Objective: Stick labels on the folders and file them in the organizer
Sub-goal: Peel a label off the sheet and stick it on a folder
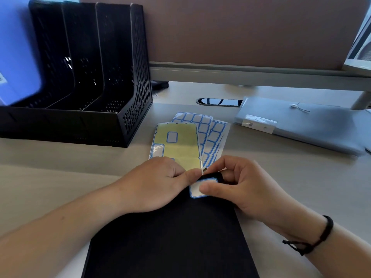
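While the blue-bordered label (197, 188) sits on the far corner of the black folder (170, 237) lying near us on the bench (60, 177), we press it under our right hand (236, 189), thumb on its face, other fingers curled. Our left hand (154, 183) pinches the near edge of the mostly peeled label sheet (177, 147). Slack pressure could trap a crease or leave the label crooked. If the sheet's sticky edge drags, it may lift the label. Far left, the organizer (80, 77) already holds a blue folder (18, 57); a grey folder (301, 125) waits far right.
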`<state>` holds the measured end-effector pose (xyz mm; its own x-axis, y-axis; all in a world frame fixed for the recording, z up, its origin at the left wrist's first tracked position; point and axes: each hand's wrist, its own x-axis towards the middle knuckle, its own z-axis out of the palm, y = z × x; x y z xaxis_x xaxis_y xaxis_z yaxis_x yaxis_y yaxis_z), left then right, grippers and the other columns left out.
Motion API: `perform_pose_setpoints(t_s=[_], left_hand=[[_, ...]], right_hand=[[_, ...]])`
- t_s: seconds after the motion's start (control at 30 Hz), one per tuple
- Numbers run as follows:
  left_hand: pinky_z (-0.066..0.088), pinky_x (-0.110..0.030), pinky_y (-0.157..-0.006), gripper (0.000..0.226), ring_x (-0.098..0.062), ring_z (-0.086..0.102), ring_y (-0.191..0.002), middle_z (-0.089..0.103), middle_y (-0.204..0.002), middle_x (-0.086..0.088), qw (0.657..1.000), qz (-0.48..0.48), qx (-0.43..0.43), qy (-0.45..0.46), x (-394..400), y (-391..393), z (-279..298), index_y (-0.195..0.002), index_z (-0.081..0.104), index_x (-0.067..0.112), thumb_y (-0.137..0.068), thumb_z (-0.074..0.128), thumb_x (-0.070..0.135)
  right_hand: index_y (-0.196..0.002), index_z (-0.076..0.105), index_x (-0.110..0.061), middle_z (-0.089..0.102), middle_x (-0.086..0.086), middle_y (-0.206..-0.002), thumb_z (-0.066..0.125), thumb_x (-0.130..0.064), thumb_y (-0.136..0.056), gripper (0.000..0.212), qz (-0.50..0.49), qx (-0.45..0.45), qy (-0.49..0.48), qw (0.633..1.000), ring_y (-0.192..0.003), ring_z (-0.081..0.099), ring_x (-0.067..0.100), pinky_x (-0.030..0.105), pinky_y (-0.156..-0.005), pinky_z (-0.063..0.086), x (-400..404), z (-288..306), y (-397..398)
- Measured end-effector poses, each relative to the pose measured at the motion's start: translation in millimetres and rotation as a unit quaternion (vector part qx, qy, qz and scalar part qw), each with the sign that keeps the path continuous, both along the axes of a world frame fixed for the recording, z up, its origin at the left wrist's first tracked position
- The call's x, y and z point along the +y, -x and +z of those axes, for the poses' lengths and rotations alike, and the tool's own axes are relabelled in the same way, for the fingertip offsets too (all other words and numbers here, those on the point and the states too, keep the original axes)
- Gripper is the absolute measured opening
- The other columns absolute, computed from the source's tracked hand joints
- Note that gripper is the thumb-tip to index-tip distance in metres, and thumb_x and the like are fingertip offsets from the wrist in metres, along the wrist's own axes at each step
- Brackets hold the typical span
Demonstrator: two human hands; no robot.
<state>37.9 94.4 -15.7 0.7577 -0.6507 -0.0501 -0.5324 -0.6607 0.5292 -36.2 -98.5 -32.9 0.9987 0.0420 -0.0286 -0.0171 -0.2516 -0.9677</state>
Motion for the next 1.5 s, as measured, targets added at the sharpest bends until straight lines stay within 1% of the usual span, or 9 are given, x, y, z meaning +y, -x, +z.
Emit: perform_pose_setpoints(t_s=[0.17, 0.37, 0.57, 0.7, 0.83, 0.97, 1.13, 1.3, 1.5], left_hand=[[0.035, -0.028, -0.057, 0.055, -0.007, 0.038, -0.052, 0.041, -0.058, 0.006, 0.999, -0.023, 0.022, 0.006, 2, -3, -2, -0.067, 0.048, 0.014, -0.092, 0.045, 0.063], [0.041, -0.026, -0.058, 0.043, -0.002, 0.047, -0.053, 0.057, -0.059, 0.011, 0.996, -0.046, 0.068, 0.026, 5, -4, -1, -0.071, 0.06, 0.027, -0.074, 0.068, 0.069], [0.054, -0.043, -0.076, 0.051, -0.021, 0.066, -0.076, 0.072, -0.08, 0.001, 0.992, -0.05, 0.107, 0.051, 8, -8, -1, -0.085, 0.066, 0.03, -0.063, 0.067, 0.077], [0.044, -0.033, -0.062, 0.036, -0.009, 0.051, -0.058, 0.061, -0.065, 0.006, 0.991, -0.067, 0.106, 0.051, 8, -7, -2, -0.08, 0.065, 0.024, -0.086, 0.065, 0.059], [0.031, -0.027, -0.055, 0.047, -0.008, 0.033, -0.052, 0.037, -0.061, 0.002, 0.994, -0.036, 0.085, 0.05, 5, -8, -3, -0.07, 0.047, 0.007, -0.099, 0.053, 0.044], [0.03, -0.028, -0.055, 0.05, -0.009, 0.032, -0.052, 0.033, -0.06, 0.004, 0.997, -0.022, 0.067, 0.041, 4, -7, -2, -0.067, 0.037, 0.01, -0.1, 0.047, 0.046], [0.037, -0.032, -0.063, 0.052, -0.008, 0.041, -0.06, 0.043, -0.067, 0.002, 0.996, -0.024, 0.071, 0.041, 4, -6, -1, -0.077, 0.053, 0.008, -0.099, 0.043, 0.054], [0.034, -0.02, -0.054, 0.043, -0.002, 0.043, -0.051, 0.047, -0.055, 0.012, 0.998, -0.022, 0.053, 0.016, 3, -2, 0, -0.079, 0.064, 0.02, -0.091, 0.052, 0.06], [0.051, -0.038, -0.067, 0.061, -0.005, 0.052, -0.057, 0.066, -0.07, 0.002, 1.0, -0.007, 0.025, -0.009, 3, -2, -5, -0.078, 0.064, 0.024, -0.068, 0.059, 0.084]], right_hand=[[-0.082, 0.07, -0.025, 0.064, 0.033, -0.08, 0.071, -0.032, -0.09, 0.011, -0.035, -0.001, 0.017, 0.999, -0.062, 0.049, 0.025, 0.037, -0.063, 0.04, 2, -4, -3], [-0.082, 0.075, -0.021, 0.076, 0.005, -0.081, 0.061, -0.028, -0.096, 0.021, -0.04, -0.011, 0.027, 0.999, -0.072, 0.066, 0.012, 0.034, -0.072, 0.052, 0, -3, -7], [-0.089, 0.07, -0.025, 0.07, 0.029, -0.084, 0.085, -0.062, -0.055, 0.053, 0.008, 0.008, 0.003, 1.0, -0.069, 0.056, 0.027, 0.052, -0.069, 0.049, -2, -3, -3], [-0.09, 0.069, -0.024, 0.062, 0.039, -0.086, 0.086, -0.065, -0.053, 0.058, 0.008, 0.012, -0.001, 1.0, -0.07, 0.053, 0.027, 0.049, -0.066, 0.042, -5, -6, -5], [-0.087, 0.072, -0.023, 0.065, 0.029, -0.079, 0.07, -0.05, -0.074, 0.03, -0.003, 0.016, -0.014, 1.0, -0.069, 0.048, 0.026, 0.043, -0.068, 0.038, -4, -6, -6], [-0.089, 0.074, -0.023, 0.073, 0.019, -0.09, 0.065, -0.049, -0.079, 0.029, -0.007, 0.019, -0.016, 1.0, -0.075, 0.057, 0.026, 0.045, -0.074, 0.044, -5, -6, -7], [-0.095, 0.065, -0.019, 0.077, 0.014, -0.085, 0.087, -0.025, -0.073, 0.032, 0.049, 0.045, 0.007, 0.998, -0.072, 0.067, 0.025, 0.039, -0.073, 0.053, -9, 0, -2], [-0.098, 0.064, -0.012, 0.047, 0.016, -0.062, 0.063, -0.009, -0.095, 0.004, 0.063, 0.067, -0.007, 0.996, -0.043, 0.034, 0.012, 0.019, -0.041, 0.029, -13, 5, -3], [-0.091, 0.069, -0.018, 0.058, 0.003, -0.064, 0.046, -0.007, -0.101, 0.028, 0.056, 0.072, -0.017, 0.996, -0.045, 0.039, 0.015, 0.027, -0.043, 0.032, -13, 8, -4]])
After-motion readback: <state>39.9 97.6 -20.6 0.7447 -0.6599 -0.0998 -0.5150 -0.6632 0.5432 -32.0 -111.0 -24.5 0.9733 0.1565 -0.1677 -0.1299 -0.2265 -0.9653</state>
